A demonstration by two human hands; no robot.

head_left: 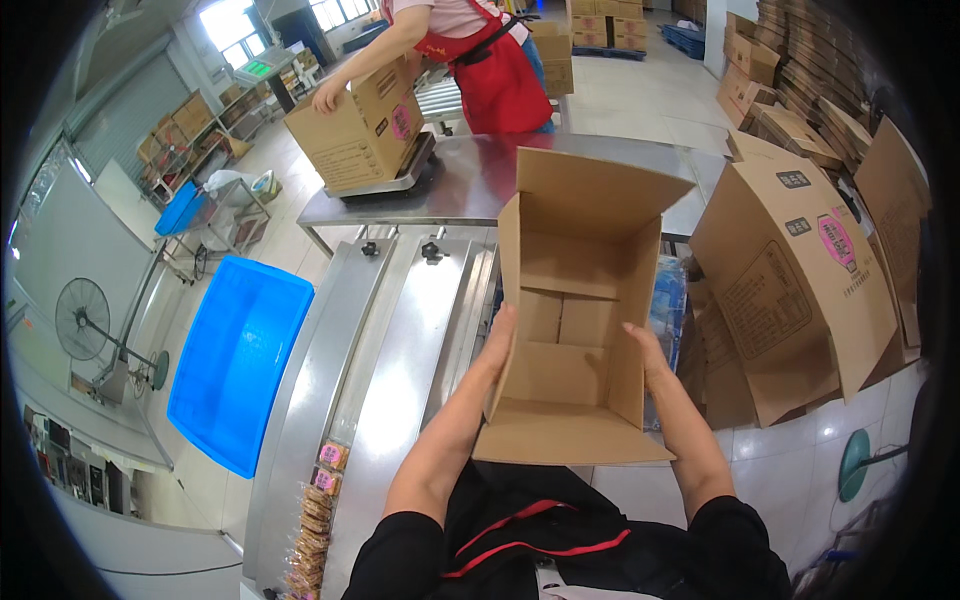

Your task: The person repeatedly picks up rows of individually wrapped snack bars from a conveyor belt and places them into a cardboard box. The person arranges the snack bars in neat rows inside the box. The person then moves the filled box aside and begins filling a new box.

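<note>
Between my two hands is a cardboard box (564, 375) with its top flaps spread, and I look down into its bare inside. My left hand (501, 334) grips its left wall, fingers hidden behind the cardboard. On the opposite wall, my right hand (643, 349) presses with the thumb over the edge; its other fingers are mostly out of sight. To my left runs a steel conveyor (341, 390) carrying several wrapped snack packs (315, 525) in a row near its lower end.
A blue plastic bin (241, 360) stands left of the conveyor. Across the steel table (480, 176), a person in a red apron (499, 82) holds a printed carton (364, 127) on a scale (390, 176). Large open cartons (795, 285) crowd my right side, before stacked flattened cardboard (817, 60).
</note>
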